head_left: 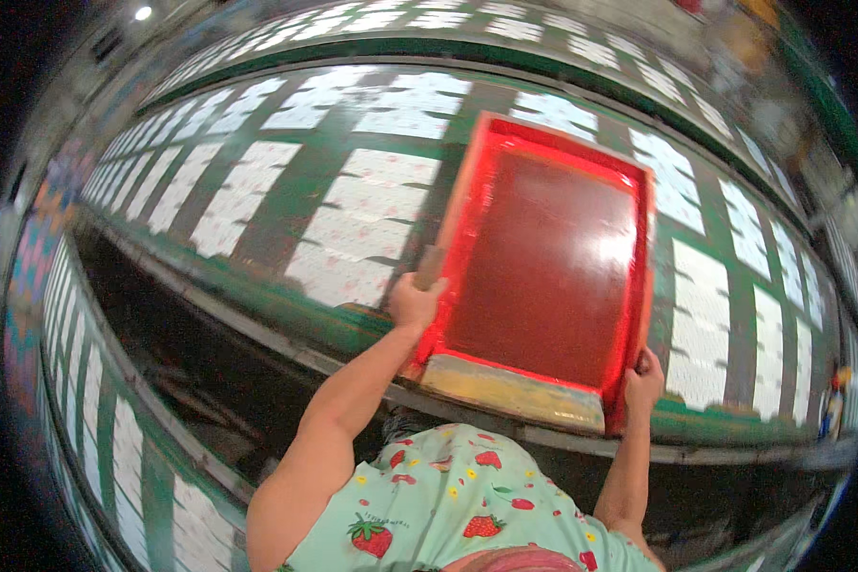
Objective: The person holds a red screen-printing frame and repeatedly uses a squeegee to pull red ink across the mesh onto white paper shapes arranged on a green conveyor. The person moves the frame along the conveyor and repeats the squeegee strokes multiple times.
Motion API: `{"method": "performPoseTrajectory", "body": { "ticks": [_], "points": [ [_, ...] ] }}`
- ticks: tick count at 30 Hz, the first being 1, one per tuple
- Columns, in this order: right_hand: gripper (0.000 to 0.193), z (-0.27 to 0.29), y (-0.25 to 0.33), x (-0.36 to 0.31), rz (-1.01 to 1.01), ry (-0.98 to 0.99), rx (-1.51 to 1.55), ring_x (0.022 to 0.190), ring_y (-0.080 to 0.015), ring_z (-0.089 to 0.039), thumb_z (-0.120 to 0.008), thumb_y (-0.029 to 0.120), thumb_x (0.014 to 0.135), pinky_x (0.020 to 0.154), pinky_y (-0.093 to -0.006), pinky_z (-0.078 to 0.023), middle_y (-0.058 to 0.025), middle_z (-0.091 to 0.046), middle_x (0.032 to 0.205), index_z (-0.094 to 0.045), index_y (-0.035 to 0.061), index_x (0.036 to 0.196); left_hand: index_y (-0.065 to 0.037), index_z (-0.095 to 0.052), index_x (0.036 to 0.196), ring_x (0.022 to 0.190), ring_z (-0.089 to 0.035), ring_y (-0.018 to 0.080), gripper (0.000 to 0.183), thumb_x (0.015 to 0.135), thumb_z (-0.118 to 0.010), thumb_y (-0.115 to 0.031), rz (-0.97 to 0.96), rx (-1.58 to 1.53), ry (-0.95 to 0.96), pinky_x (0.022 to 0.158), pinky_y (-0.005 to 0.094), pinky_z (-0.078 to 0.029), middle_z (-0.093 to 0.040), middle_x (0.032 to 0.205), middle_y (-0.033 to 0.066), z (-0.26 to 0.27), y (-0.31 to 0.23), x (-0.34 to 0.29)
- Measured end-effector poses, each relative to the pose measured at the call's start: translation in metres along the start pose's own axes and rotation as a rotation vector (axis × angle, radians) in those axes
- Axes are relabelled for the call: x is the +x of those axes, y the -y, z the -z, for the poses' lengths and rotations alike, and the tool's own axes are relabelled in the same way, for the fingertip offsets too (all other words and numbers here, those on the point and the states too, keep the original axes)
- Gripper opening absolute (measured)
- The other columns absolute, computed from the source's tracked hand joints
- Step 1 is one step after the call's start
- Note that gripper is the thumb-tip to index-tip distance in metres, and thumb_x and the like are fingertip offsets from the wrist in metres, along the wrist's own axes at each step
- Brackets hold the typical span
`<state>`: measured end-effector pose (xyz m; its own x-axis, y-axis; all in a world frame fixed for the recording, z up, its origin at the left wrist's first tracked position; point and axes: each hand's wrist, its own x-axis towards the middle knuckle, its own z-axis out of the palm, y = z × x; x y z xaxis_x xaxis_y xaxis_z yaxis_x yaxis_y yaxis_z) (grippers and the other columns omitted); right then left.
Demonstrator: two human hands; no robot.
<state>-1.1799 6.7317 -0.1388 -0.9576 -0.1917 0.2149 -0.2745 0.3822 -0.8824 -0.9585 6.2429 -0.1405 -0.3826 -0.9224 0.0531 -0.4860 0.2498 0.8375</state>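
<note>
A large screen-printing frame (548,262) with a bright red border and dark red, shiny mesh slants over the long green table in front of me. My left hand (415,300) is closed round its left side, by a short brown wooden piece (430,266). On the opposite side, near the lower right corner, my right hand (643,381) grips the frame's edge. The near end carries a yellowish, paint-stained strip (515,392). Whether the frame rests on the table or is lifted, I cannot tell. White pieces with faint pink prints (360,229) lie left of it.
Plainer white pieces (701,324) lie in columns to the right on the green table (267,224). Another table (505,48) with white pieces runs behind it. Across a dark gap at lower left stands a further table (129,467). Bottles (837,400) stand at the far right.
</note>
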Motion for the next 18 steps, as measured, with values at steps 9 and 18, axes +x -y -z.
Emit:
{"method": "performPoseTrajectory", "body": {
  "ticks": [9, 18],
  "points": [
    [0.057, 0.006, 0.013, 0.007, -0.002, 0.051, -0.459, 0.116, -0.0397, -0.076, -0.079, 0.005, 0.093, 0.104, -0.0457, -0.059, -0.0209, -0.080, 0.123, -0.068, 0.0046, 0.149, -0.004, -0.080, 0.109, 0.101, -0.079, 0.0437, 0.059, 0.082, -0.094, -0.054, -0.011, 0.115, 0.010, 0.090, 0.0551, -0.060, -0.081, 0.106, 0.0238, 0.000, -0.018, -0.007],
    [0.058, -0.042, 0.166, -0.119, 0.499, 0.825, -0.580, 0.136, -0.0390, -0.066, -0.091, 0.012, 0.081, 0.116, -0.0544, -0.052, -0.0151, -0.070, 0.144, -0.074, 0.0108, 0.136, -0.001, -0.075, 0.107, 0.104, -0.075, 0.0488, 0.052, 0.087, -0.092, -0.046, -0.034, 0.086, 0.086, 0.091, 0.0579, -0.059, -0.078, 0.106, 0.0258, -0.006, -0.017, -0.005]
  ]
}}
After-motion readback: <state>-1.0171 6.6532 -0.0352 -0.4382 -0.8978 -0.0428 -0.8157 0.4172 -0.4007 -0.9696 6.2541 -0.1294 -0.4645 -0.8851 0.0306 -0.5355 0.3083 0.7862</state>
